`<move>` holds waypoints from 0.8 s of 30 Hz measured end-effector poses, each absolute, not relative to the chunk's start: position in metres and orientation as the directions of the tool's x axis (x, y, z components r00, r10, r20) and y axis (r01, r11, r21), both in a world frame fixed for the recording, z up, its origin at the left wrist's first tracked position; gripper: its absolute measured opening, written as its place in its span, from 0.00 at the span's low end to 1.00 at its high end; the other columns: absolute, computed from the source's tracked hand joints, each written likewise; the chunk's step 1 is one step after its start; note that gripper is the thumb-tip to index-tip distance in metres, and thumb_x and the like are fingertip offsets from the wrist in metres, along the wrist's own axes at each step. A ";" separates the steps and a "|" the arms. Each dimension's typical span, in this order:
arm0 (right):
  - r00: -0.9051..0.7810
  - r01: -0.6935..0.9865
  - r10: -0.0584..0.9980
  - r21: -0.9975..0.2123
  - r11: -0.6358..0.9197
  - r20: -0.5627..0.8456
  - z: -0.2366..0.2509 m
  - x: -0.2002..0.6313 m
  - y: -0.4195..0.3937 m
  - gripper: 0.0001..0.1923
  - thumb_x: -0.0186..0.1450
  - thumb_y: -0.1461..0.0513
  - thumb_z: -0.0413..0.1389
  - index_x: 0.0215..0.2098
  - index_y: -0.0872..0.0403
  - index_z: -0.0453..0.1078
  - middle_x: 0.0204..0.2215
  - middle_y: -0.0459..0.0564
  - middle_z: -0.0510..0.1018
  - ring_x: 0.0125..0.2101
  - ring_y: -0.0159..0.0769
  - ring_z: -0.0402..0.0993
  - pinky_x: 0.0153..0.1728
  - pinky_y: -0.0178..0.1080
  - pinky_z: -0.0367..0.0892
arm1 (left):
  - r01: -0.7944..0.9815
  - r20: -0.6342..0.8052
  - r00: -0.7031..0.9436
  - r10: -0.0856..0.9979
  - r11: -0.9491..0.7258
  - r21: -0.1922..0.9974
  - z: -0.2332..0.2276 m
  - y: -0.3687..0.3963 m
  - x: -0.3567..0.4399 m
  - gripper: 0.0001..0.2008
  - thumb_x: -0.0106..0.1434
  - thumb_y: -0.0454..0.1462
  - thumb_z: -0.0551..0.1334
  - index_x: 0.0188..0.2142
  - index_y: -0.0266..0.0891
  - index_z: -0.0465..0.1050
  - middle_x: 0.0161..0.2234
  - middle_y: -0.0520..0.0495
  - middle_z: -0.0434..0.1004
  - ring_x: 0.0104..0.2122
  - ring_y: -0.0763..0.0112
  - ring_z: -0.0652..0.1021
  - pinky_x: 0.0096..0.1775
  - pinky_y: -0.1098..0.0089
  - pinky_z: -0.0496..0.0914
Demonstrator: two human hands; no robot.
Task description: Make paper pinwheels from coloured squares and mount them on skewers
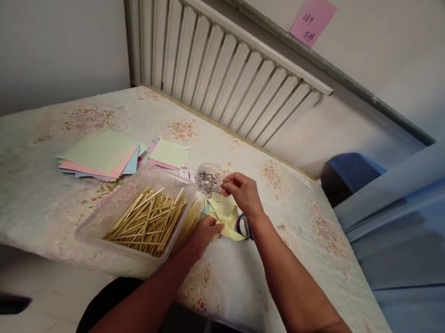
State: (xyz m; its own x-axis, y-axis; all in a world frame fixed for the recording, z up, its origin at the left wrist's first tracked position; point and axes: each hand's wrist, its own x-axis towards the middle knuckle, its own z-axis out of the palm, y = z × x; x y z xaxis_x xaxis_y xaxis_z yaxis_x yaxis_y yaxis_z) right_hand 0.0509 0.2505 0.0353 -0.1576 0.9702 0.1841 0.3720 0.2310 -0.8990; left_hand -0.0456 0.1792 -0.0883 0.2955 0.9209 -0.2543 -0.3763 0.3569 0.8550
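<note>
My left hand [202, 235] grips a folded yellow-green paper piece [224, 211] on the table, beside a clear plastic tray [98, 218] full of thin wooden sticks [151, 222]. My right hand [241, 189] reaches over the paper to a small clear container of silvery pins [206, 178], fingertips pinched at its edge. Whether a pin is between the fingers cannot be told. Scissors handles [245, 227] lie partly hidden under my right wrist.
Stacks of coloured paper sheets [100, 154] and a smaller stack [168, 154] lie further back on the floral tablecloth [21, 181]. A white radiator [222, 69] stands behind the table. A pink note [312, 19] hangs on the wall. A blue object [355, 169] sits at right.
</note>
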 end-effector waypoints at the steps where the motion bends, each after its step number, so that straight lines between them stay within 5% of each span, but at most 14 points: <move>1: -0.128 0.399 0.974 -0.889 0.225 0.188 0.033 0.057 0.233 0.02 0.55 0.64 0.56 0.29 0.54 0.69 0.20 0.44 0.76 0.23 0.33 0.74 0.26 0.33 0.68 | -0.392 -0.253 0.293 0.922 0.357 0.848 -0.088 0.179 -0.045 0.13 0.48 0.43 0.66 0.26 0.36 0.66 0.21 0.55 0.67 0.21 0.77 0.67 0.25 0.74 0.57; 6: -0.054 0.642 0.968 -0.734 0.221 0.244 0.001 0.089 0.169 0.05 0.57 0.65 0.54 0.24 0.52 0.71 0.21 0.44 0.75 0.23 0.31 0.70 0.26 0.32 0.64 | -0.413 -0.248 0.270 0.930 0.344 0.843 -0.090 0.179 -0.043 0.13 0.49 0.42 0.66 0.28 0.35 0.68 0.22 0.54 0.68 0.20 0.76 0.68 0.24 0.74 0.58; 24: -0.066 0.803 0.946 -0.546 0.240 0.319 -0.034 0.091 0.145 0.07 0.60 0.67 0.53 0.24 0.54 0.69 0.24 0.46 0.73 0.28 0.33 0.67 0.31 0.34 0.59 | -0.326 -0.262 0.271 0.926 0.344 0.880 -0.092 0.177 -0.041 0.13 0.47 0.42 0.64 0.23 0.38 0.63 0.18 0.58 0.61 0.17 0.79 0.62 0.21 0.75 0.53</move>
State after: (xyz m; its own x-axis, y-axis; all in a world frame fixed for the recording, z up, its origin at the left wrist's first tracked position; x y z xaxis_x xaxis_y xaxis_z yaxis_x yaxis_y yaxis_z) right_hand 0.0906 0.1451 -0.0344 -0.0663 0.9455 0.3188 0.8025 0.2404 -0.5460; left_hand -0.0410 0.1769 -0.0920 0.2711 0.9263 -0.2617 -0.3264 0.3443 0.8803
